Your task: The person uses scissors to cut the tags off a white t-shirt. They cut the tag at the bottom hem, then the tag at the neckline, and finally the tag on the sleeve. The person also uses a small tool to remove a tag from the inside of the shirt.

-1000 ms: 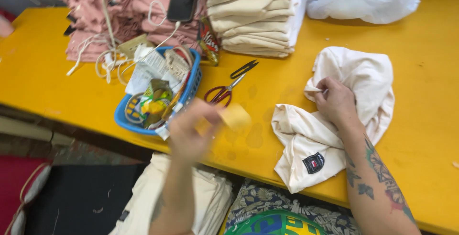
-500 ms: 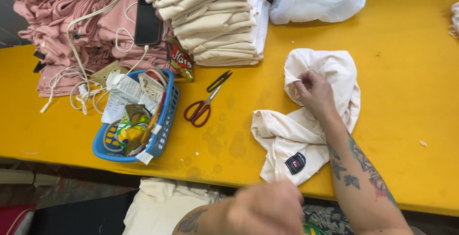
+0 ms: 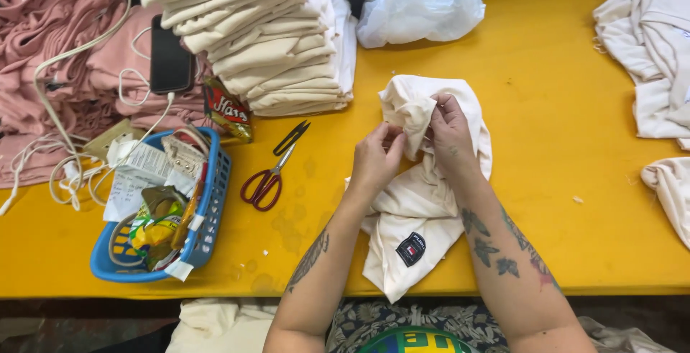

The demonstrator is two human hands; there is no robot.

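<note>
While both hands, left hand (image 3: 375, 160) and right hand (image 3: 450, 131), pinch a bunched cream garment (image 3: 424, 209) between them, it lies on a yellow bench (image 3: 560, 202). Left of them lie red-handled scissors (image 3: 273, 172) and a blue basket (image 3: 208, 216); folded cream stacks (image 3: 259, 37) sit beyond.

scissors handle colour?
Red handles on the scissors, lying on the yellow table; seen in the head view.

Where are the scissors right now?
The red-handled scissors lie on the yellow table, between the blue basket and the left hand.
</note>
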